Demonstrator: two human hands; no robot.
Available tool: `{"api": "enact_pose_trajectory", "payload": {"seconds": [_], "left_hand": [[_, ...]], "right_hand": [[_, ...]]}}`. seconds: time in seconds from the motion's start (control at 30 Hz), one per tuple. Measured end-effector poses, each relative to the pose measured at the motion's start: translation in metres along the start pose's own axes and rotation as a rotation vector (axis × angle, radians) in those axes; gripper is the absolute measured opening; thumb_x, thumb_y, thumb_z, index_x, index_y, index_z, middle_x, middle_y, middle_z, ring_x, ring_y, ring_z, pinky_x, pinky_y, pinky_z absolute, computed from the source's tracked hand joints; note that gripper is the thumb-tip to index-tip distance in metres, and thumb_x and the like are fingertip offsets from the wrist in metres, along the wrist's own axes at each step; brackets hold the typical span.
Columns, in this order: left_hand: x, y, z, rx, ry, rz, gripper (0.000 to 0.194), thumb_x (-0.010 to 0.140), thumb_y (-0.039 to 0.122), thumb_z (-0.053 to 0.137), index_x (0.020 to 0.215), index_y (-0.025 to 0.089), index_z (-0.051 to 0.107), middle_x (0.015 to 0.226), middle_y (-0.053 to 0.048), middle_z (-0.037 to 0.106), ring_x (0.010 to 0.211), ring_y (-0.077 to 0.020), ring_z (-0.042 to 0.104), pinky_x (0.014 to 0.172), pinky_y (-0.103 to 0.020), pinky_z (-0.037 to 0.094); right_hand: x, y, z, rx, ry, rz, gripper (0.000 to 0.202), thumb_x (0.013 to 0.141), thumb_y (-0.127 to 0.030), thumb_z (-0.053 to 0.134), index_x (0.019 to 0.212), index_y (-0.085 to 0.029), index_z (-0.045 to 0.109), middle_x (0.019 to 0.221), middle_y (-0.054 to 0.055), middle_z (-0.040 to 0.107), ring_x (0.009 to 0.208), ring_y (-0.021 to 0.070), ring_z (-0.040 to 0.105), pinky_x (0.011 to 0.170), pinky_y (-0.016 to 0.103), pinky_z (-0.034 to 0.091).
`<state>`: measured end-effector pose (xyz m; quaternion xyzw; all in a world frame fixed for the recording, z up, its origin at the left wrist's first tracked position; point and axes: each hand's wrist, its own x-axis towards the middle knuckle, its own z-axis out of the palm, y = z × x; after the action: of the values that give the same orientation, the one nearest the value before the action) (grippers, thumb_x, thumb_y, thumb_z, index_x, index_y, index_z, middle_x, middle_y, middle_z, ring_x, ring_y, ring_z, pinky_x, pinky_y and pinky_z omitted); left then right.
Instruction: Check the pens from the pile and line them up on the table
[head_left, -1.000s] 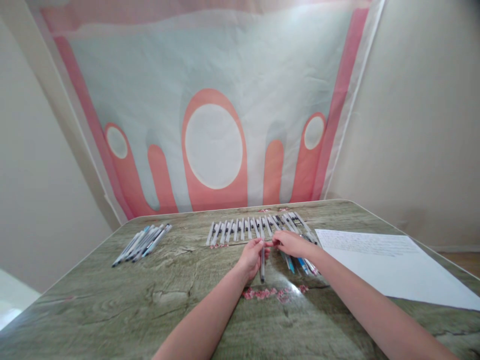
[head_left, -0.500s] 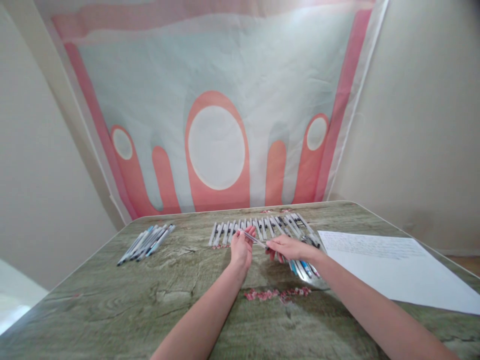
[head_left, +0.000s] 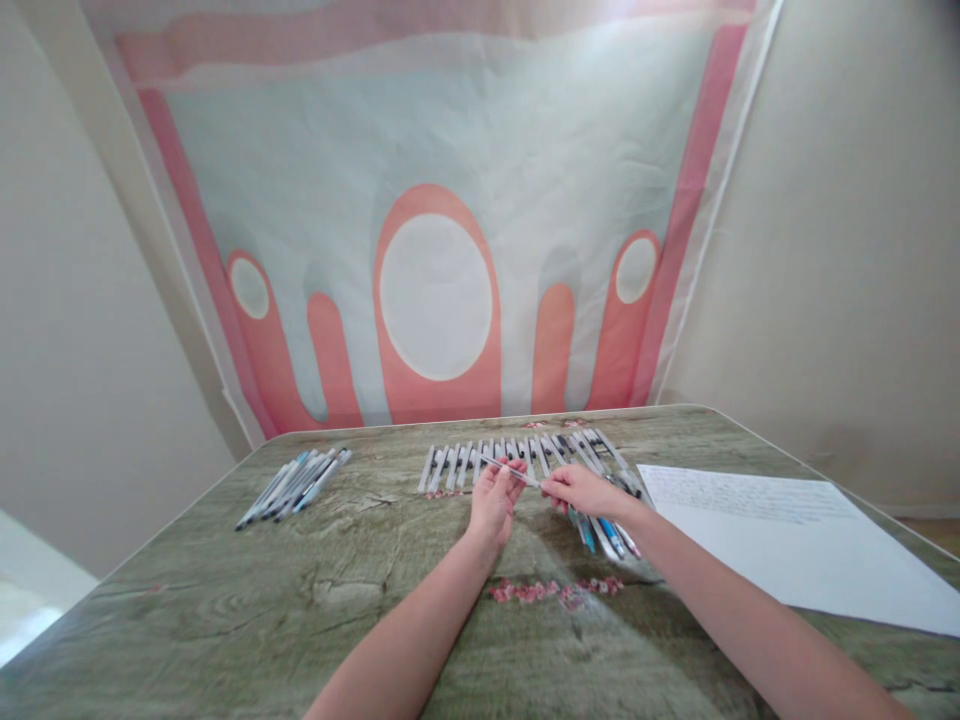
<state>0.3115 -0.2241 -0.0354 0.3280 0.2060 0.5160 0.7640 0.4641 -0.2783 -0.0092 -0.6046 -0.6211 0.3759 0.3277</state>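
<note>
My left hand (head_left: 495, 505) is closed around the middle of a slim pen (head_left: 517, 472), held just above the table. My right hand (head_left: 586, 492) pinches the pen's right end with its fingertips. Too small to make out is whether that end is a cap or the barrel. Behind my hands, a long row of clear pens with dark parts (head_left: 451, 466) lies side by side. Under my right wrist is a loose bunch of pens (head_left: 611, 538), some of them blue, partly hidden by my arm.
A separate pile of pens (head_left: 294, 486) lies on the left of the wood-patterned table (head_left: 247, 620). On the right is a sheet of paper with handwriting (head_left: 780, 545). A printed cloth in pink and pale grey (head_left: 439, 110) hangs beyond the far edge.
My left hand's fingers have curled in more around the pen. Both hands have moved slightly right, and the pen lies a little flatter between them.
</note>
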Motion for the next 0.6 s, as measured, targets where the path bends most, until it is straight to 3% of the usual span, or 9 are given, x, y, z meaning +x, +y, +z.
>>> {"api": "enact_pose_trajectory", "payload": {"seconds": [0.27, 0.37, 0.47, 0.6], "left_hand": [[0.0008, 0.0027, 0.0000, 0.040, 0.049, 0.016, 0.022, 0.069, 0.025, 0.062, 0.080, 0.015, 0.045, 0.084, -0.006, 0.063, 0.082, -0.0137, 0.061, 0.081, -0.031, 0.044], [0.0009, 0.0032, 0.0006, 0.033, 0.043, 0.020, 0.024, 0.068, 0.026, 0.063, 0.078, 0.016, 0.044, 0.083, -0.005, 0.063, 0.081, -0.0133, 0.061, 0.080, -0.031, 0.045], [0.0006, 0.0037, 0.0012, 0.032, 0.044, 0.017, 0.024, 0.067, 0.026, 0.063, 0.078, 0.015, 0.044, 0.083, -0.005, 0.063, 0.081, -0.0131, 0.061, 0.080, -0.030, 0.045], [0.0001, 0.0045, 0.0026, 0.024, 0.053, 0.021, 0.024, 0.067, 0.027, 0.064, 0.076, 0.015, 0.044, 0.082, -0.006, 0.064, 0.079, -0.0127, 0.061, 0.079, -0.028, 0.045]], "right_hand": [[-0.0008, -0.0024, -0.0039, -0.008, 0.079, -0.053, 0.029, 0.069, -0.042, 0.056, 0.073, -0.012, 0.056, 0.056, 0.001, 0.060, 0.047, 0.0089, 0.052, 0.041, 0.016, 0.035], [-0.0006, -0.0032, -0.0034, 0.030, 0.015, -0.017, 0.041, 0.076, -0.050, 0.042, 0.076, -0.012, 0.057, 0.066, 0.004, 0.063, 0.047, 0.0088, 0.053, 0.037, 0.016, 0.033], [-0.0005, -0.0033, -0.0018, 0.055, -0.032, -0.034, 0.047, 0.079, -0.053, 0.035, 0.073, -0.011, 0.057, 0.061, 0.003, 0.061, 0.046, 0.0087, 0.052, 0.041, 0.018, 0.037], [0.0003, -0.0021, -0.0032, -0.025, 0.101, -0.115, 0.038, 0.070, -0.050, 0.052, 0.069, -0.013, 0.055, 0.056, 0.000, 0.058, 0.049, 0.0086, 0.051, 0.048, 0.019, 0.039]]}}
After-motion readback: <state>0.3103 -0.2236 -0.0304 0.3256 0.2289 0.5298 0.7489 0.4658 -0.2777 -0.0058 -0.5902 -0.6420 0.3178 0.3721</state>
